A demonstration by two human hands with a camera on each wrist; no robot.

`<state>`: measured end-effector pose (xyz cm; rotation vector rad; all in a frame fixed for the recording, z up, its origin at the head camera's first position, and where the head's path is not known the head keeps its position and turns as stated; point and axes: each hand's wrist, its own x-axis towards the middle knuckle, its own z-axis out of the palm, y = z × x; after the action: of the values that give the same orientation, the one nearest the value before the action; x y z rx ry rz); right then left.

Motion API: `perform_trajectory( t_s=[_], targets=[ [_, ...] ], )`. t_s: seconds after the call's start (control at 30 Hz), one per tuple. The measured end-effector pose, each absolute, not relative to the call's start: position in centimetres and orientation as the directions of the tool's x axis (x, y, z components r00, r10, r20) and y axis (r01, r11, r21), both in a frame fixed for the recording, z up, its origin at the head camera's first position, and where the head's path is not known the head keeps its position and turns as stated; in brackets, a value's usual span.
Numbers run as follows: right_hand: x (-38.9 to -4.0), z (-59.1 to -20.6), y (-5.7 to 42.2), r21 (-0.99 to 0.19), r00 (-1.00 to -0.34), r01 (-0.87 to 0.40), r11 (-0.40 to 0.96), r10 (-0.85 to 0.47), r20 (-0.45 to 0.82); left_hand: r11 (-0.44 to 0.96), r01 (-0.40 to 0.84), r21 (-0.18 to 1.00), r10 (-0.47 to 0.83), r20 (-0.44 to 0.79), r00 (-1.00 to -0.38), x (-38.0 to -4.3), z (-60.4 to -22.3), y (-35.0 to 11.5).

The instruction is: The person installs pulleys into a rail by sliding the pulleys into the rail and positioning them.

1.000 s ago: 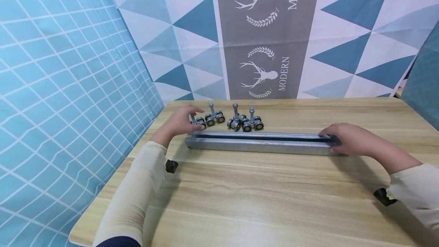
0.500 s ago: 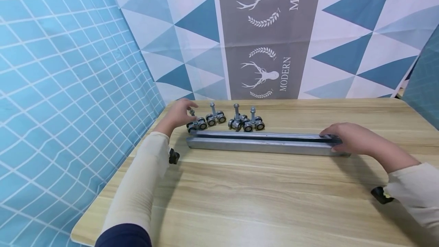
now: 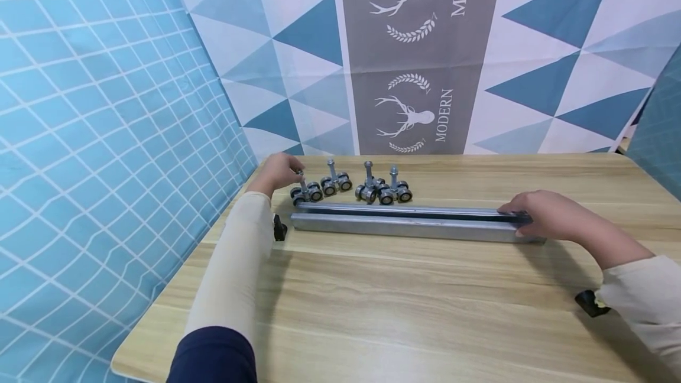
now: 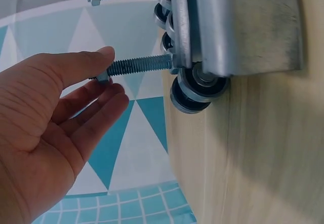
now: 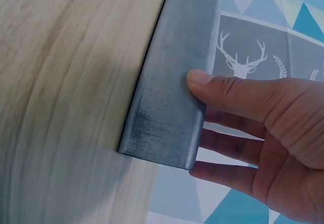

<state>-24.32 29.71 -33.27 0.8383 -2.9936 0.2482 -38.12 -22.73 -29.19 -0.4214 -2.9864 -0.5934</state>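
Note:
My left hand (image 3: 280, 172) pinches the top of the threaded bolt of the leftmost roller trolley (image 3: 307, 192), between thumb and fingers at its nut. In the left wrist view that bolt (image 4: 139, 65) runs from my fingertips to the wheels (image 4: 201, 84), which stand on the table behind the rail's end. A long metal channel rail (image 3: 409, 224) lies across the table, its slot facing up. At its right end my right hand (image 3: 548, 216) grips it, thumb on the near wall and fingers behind, as the right wrist view shows on the rail (image 5: 169, 82).
Behind the rail stand several more roller trolleys, bolts upward: one (image 3: 336, 181) beside the pinched one, and a close pair (image 3: 367, 191) farther right. The wooden table (image 3: 404, 306) meets a patterned cloth (image 3: 415, 64) at the back and a blue checked cloth (image 3: 106, 135) at left.
My left hand has moved from beside the leftmost trolley up and back to its bolt, and now pinches the top. The right hand still grips the rail's right end.

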Motion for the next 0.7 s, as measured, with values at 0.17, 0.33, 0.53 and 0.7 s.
perform_trajectory(
  t_s=[0.17,0.33,0.53,0.7],
  targets=[
    [-24.1,-33.3,29.7,-0.158,-0.861,-0.508,0.847,-0.503,0.069,0.895,0.217,0.389,0.215,0.049,-0.975,-38.6,-28.7,-22.2],
    [-24.1,-33.4,29.9,-0.163,-0.867,-0.498,0.852,-0.494,0.069,0.887,0.182,0.424,0.212,-0.023,-0.977,-39.0,-28.1,-21.6],
    [-24.3,-33.3,29.7,-0.171,-0.879,-0.475,0.863,-0.472,0.064,0.899,0.162,0.407,0.208,-0.071,-0.975,-39.3,-27.6,-21.7],
    [-24.4,-33.3,29.2,-0.172,-0.884,-0.466,0.868,-0.464,0.056,0.916,0.179,0.358,0.223,-0.083,-0.971,-39.3,-27.5,-22.2]
  ],
)
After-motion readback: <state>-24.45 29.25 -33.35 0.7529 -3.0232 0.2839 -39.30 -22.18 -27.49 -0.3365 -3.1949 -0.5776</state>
